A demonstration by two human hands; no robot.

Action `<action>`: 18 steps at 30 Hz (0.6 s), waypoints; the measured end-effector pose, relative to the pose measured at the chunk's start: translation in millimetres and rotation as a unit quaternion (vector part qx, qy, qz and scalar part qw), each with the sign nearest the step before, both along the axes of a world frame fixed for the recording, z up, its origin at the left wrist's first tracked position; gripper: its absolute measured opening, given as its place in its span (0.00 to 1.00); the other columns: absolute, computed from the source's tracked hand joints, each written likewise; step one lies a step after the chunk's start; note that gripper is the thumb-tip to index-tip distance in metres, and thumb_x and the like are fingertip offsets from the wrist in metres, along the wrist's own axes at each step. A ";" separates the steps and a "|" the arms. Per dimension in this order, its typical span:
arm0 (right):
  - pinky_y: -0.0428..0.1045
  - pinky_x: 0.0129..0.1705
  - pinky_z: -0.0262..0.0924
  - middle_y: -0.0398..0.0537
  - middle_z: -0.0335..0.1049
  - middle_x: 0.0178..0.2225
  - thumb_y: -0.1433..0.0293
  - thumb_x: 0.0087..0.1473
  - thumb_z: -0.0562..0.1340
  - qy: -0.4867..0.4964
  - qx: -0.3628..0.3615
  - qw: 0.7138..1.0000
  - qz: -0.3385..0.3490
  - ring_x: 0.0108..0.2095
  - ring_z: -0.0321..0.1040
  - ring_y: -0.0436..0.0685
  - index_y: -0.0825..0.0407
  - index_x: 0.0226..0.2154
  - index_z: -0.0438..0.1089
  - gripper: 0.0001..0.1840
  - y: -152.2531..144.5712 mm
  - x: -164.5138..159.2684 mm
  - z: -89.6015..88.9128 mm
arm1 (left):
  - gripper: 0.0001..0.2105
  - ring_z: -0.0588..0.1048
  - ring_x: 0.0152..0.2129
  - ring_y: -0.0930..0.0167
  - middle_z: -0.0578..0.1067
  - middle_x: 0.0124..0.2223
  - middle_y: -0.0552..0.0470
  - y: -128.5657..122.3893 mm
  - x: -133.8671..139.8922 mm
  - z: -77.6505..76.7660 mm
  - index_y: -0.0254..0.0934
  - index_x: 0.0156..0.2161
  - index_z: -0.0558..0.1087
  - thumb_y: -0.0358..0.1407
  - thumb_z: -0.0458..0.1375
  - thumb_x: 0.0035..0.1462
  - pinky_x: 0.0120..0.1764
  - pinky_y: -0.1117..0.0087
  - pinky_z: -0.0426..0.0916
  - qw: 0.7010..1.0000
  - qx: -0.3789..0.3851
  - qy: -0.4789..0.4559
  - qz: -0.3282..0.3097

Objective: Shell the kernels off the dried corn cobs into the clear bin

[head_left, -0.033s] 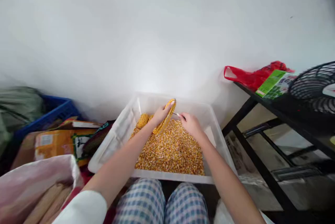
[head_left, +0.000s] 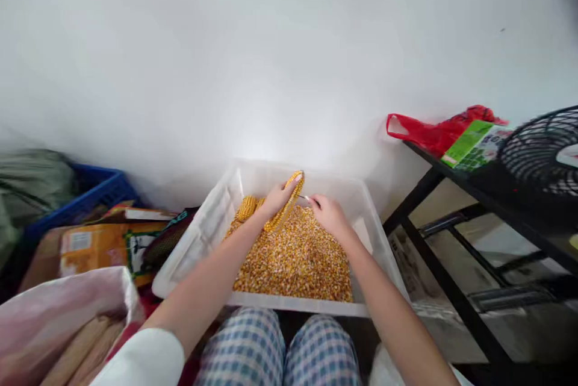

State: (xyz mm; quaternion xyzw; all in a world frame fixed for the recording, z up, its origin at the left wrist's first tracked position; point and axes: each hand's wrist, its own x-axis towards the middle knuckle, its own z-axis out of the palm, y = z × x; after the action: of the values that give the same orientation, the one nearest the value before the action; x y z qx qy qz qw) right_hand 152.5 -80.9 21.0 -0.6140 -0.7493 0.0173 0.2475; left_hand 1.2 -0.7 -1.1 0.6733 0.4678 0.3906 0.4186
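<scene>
Near the centre of the frame, the left hand (head_left: 277,197) grips a long yellow ear of corn (head_left: 286,212), tilted with its tip toward the upper right. Just right of it, the right hand (head_left: 329,212) pinches a thin, straight tool (head_left: 303,196) pointing at the ear; whether they touch is too small to tell. Below both, loose golden kernels (head_left: 293,262) lie heaped inside a translucent white plastic tub (head_left: 298,303), lower middle of the frame.

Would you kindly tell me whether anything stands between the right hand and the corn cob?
Only the thin tool held in the right hand spans that gap, pointing toward the corn cob in the left hand; nothing else visible stands between.
</scene>
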 end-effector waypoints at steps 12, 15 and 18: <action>0.45 0.26 0.44 0.49 0.69 0.26 0.66 0.58 0.44 -0.053 -0.034 0.997 -0.052 0.25 0.62 0.51 0.53 0.30 0.65 0.18 -4.0 -13.4 -6.9 | 0.31 0.71 0.34 0.61 0.74 0.32 0.47 -8.3 2.3 1.7 0.31 0.36 0.72 0.58 0.44 0.46 0.36 0.68 0.62 0.998 0.041 0.050 0.026; 0.46 0.27 0.44 0.50 0.69 0.27 0.67 0.58 0.43 -0.067 -0.035 0.993 -0.090 0.26 0.64 0.52 0.54 0.31 0.64 0.17 -5.7 -26.6 -11.6 | 0.32 0.71 0.34 0.61 0.75 0.31 0.45 -7.8 6.0 -4.5 0.30 0.35 0.71 0.59 0.44 0.45 0.36 0.67 0.63 0.998 -0.008 0.019 0.061; 0.47 0.26 0.45 0.51 0.69 0.26 0.67 0.58 0.42 -0.065 -0.040 0.991 -0.111 0.26 0.65 0.53 0.55 0.32 0.64 0.18 -5.5 -37.3 -18.0 | 0.32 0.72 0.32 0.62 0.75 0.29 0.43 -7.0 11.6 -12.7 0.30 0.35 0.71 0.59 0.44 0.45 0.34 0.68 0.63 0.994 -0.071 -0.039 0.074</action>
State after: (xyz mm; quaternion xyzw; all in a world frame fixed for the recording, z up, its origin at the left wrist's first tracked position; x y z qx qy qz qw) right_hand 115.2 -86.4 2.9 -0.7024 -0.6899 -0.0204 0.1740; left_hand 12.7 -7.7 -13.8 0.5895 0.5261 0.4124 0.4534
